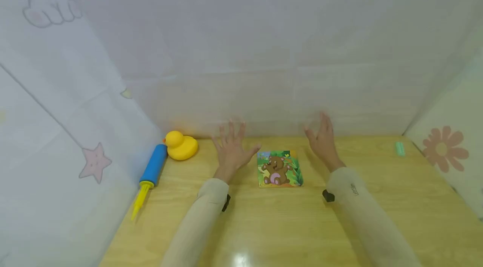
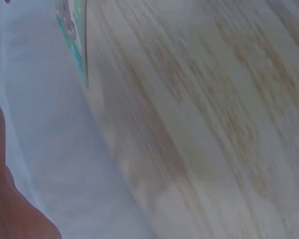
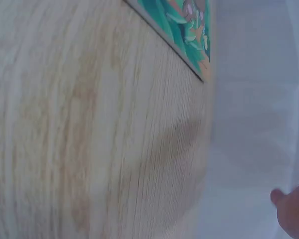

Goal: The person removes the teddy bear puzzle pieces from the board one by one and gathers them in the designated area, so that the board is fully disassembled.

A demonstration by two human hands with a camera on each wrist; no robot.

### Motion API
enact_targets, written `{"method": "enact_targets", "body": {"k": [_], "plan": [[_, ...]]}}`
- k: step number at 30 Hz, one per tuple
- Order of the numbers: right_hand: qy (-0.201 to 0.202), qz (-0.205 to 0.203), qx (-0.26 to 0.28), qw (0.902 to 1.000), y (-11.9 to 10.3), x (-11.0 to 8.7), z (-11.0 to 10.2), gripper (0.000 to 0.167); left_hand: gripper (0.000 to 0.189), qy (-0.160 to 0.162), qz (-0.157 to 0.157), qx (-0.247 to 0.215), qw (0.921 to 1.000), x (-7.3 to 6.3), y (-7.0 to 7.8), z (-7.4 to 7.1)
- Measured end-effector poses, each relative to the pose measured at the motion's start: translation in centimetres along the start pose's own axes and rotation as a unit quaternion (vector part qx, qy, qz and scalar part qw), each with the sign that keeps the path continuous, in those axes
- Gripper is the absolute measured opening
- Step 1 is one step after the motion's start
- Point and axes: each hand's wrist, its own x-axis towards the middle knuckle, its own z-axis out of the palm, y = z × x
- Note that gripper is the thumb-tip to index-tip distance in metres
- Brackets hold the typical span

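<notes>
A square bear picture puzzle or board lies flat on the wooden table between the two hands. To its left, the left hand is raised with its fingers spread and holds nothing. The right hand is up on the other side, its fingers extended and nothing in its grasp. Part of the bear board shows at the top of the left wrist view, and a corner of the board in the right wrist view. Only pieces of each hand appear in the wrist views.
A yellow rubber duck sits at the table's back left, beside a blue and yellow hand pump. Far right lies a small green object. Pale printed cloth hangs behind the table and at both sides.
</notes>
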Motion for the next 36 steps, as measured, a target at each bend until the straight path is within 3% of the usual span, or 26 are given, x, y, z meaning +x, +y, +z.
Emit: {"method": "enact_targets", "body": {"k": [5,9,13,16,23,30,36], "plan": [[-0.046,-0.017,0.011,0.9987,-0.6,-1.3,0.8,0.049,0.101,-0.042,0.077,0.035,0.9955,-2.0,1.5,0.0],[-0.086,-0.024,0.001,0.996,-1.1,-1.8,1.7,0.042,0.096,-0.086,0.126,0.027,0.9879,-3.2,3.4,-0.3],[-0.145,-0.027,-0.046,0.988,-1.4,-2.1,2.8,0.04,0.095,-0.142,0.117,0.011,0.9828,-3.9,5.0,-0.7],[-0.178,-0.021,-0.073,0.9811,-1.7,-2.1,3.3,0.039,0.094,-0.163,0.114,0.012,0.98,-4.0,5.6,-0.6],[-0.207,0.028,-0.067,0.9757,-2.2,-2.0,3.3,0.035,0.094,-0.181,0.119,0.011,0.9762,-3.2,7.0,0.5],[-0.215,0.052,-0.08,0.972,-2.3,-2.0,3.5,0.03,0.08,-0.202,0.112,0.023,0.9727,-3.1,8.0,0.9],[-0.22,0.072,-0.076,0.9699,-2.1,-2.2,3.8,0.029,0.068,-0.196,0.125,0.053,0.9712,-3.3,8.5,1.5]]}}
